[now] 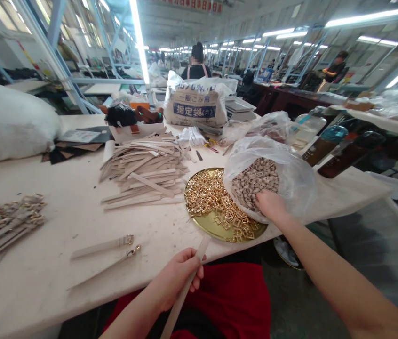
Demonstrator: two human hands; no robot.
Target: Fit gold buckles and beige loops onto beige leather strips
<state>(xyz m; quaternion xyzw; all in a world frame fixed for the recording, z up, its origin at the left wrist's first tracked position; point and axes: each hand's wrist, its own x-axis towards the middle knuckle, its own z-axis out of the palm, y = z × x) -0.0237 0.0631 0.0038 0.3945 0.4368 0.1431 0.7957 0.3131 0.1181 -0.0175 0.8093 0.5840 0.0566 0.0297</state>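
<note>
My left hand [187, 270] is closed around a flat beige strap [175, 314], which slants up from my lap past the table's front edge. My right hand [271, 205] reaches into a clear plastic bag [296, 181] of small beige strap loops [255, 179]. Its fingers are curled at the pile, and their tips are hidden among the loops. Partly under the bag lies a round gold tray [202, 225] heaped with gold metal buckles [209, 190]. Two straps with buckles on their ends, a flat strap [100, 247] and an edge-on strap [105, 268], lie left of my left hand.
A pile of loose beige straps [146, 165] lies behind the tray. Buckled straps [8, 221] are heaped at the far left, near a large white sack [8, 122]. A printed bag [195, 103] stands at the back. Bottles [349, 153] stand right. Other people work farther off.
</note>
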